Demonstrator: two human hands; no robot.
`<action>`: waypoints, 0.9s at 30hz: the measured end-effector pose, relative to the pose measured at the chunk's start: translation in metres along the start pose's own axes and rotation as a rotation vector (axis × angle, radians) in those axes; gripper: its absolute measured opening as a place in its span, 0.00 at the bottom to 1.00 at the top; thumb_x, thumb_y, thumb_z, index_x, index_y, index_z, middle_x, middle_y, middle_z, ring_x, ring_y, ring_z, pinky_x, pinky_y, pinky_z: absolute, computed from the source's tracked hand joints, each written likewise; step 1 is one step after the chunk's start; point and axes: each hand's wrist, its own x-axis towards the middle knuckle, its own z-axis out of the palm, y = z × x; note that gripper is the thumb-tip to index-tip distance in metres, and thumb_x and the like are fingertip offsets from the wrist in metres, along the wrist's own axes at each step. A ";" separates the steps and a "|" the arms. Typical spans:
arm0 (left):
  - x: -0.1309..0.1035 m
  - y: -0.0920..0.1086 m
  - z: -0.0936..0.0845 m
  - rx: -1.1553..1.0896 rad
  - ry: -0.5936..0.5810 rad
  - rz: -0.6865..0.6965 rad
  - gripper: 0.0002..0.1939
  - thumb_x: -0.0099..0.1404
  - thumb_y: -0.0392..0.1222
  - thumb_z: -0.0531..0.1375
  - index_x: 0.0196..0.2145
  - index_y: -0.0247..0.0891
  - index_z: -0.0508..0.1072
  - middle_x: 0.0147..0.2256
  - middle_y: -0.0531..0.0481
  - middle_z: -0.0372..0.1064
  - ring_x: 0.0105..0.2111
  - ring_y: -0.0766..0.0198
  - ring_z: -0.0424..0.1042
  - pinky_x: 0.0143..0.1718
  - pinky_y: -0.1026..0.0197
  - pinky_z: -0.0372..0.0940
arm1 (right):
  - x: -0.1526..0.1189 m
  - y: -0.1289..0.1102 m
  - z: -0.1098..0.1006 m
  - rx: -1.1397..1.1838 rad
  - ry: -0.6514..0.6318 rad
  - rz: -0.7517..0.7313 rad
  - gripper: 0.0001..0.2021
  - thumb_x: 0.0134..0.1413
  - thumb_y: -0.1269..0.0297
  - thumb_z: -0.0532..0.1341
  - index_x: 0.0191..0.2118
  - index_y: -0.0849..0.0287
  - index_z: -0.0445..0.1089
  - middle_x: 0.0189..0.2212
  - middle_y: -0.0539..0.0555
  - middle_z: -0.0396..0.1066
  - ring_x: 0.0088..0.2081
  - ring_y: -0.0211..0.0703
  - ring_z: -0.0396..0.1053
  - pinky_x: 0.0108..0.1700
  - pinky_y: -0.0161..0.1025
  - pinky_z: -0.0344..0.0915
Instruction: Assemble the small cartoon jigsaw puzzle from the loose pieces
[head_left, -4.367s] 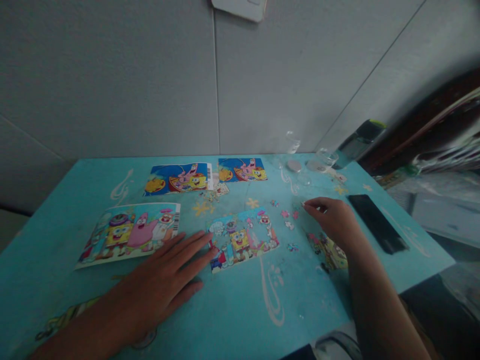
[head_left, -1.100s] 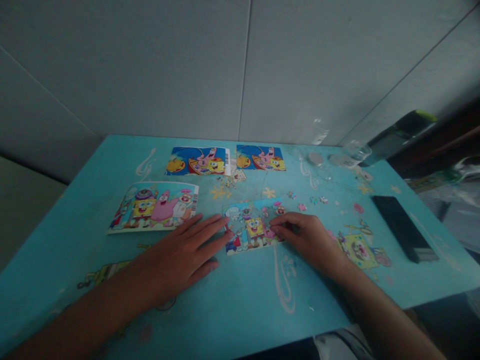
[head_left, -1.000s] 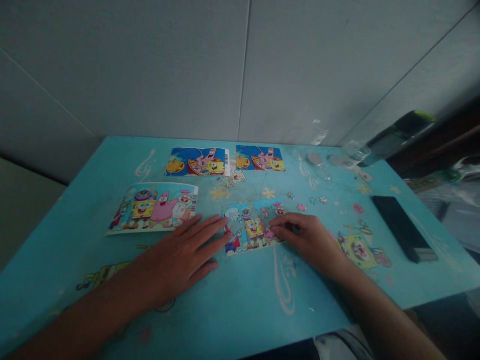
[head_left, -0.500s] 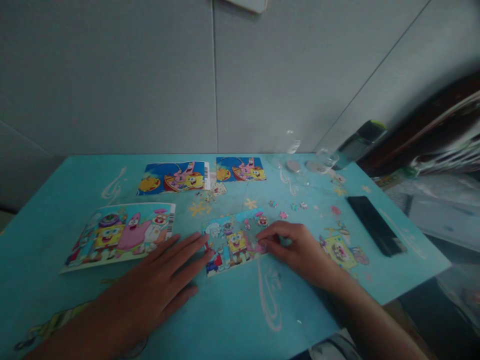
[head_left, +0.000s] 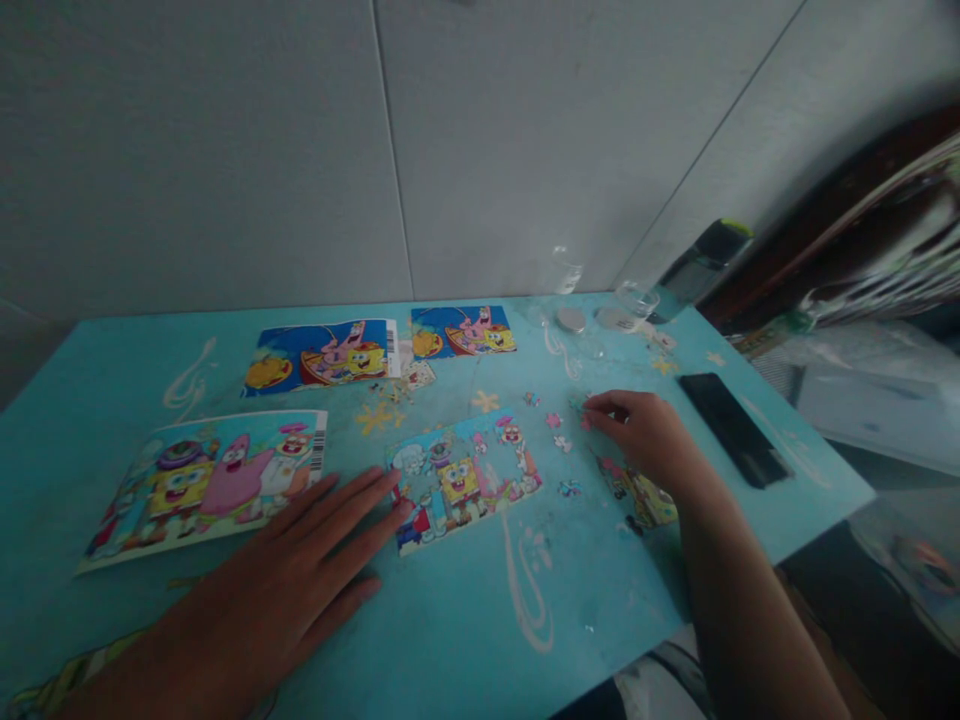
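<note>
A partly filled jigsaw puzzle [head_left: 459,485] lies flat mid-table, with gaps in its right half. The fingertips of my left hand [head_left: 315,560] rest on its left edge, spread and holding nothing. To the right of the puzzle, my right hand [head_left: 645,430] pinches at a small pink puzzle piece among other pieces. Loose pieces lie between it and the puzzle, among them a pink piece [head_left: 554,420] and a bluish piece [head_left: 570,488]. A printed picture sheet [head_left: 232,475] matching the puzzle is at the left.
Behind are a blue picture sheet [head_left: 326,355] and a blue puzzle [head_left: 463,332]. A black phone-like object [head_left: 733,428] lies at the right. Clear cups [head_left: 637,298], a round lid [head_left: 571,320] and a dark bottle [head_left: 701,268] stand near the wall.
My right hand has moved off the puzzle, rightward to the loose pieces, uncovering the puzzle's right end. My left hand stays on the left edge. The camera view has shifted slightly.
</note>
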 end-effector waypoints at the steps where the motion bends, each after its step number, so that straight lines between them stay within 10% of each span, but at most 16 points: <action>1: 0.000 0.000 0.000 -0.009 0.005 -0.005 0.23 0.79 0.46 0.51 0.68 0.47 0.66 0.69 0.51 0.61 0.67 0.57 0.61 0.74 0.53 0.39 | 0.000 0.000 0.000 -0.001 -0.004 -0.003 0.11 0.60 0.61 0.64 0.43 0.56 0.82 0.36 0.56 0.83 0.33 0.47 0.76 0.39 0.45 0.69; 27: -0.002 0.002 0.000 -0.056 -0.082 -0.062 0.25 0.80 0.47 0.53 0.71 0.48 0.61 0.71 0.48 0.56 0.69 0.56 0.59 0.74 0.50 0.42 | -0.057 0.011 -0.016 -0.068 -0.205 -0.033 0.09 0.63 0.56 0.62 0.38 0.52 0.78 0.33 0.53 0.79 0.31 0.46 0.75 0.37 0.43 0.68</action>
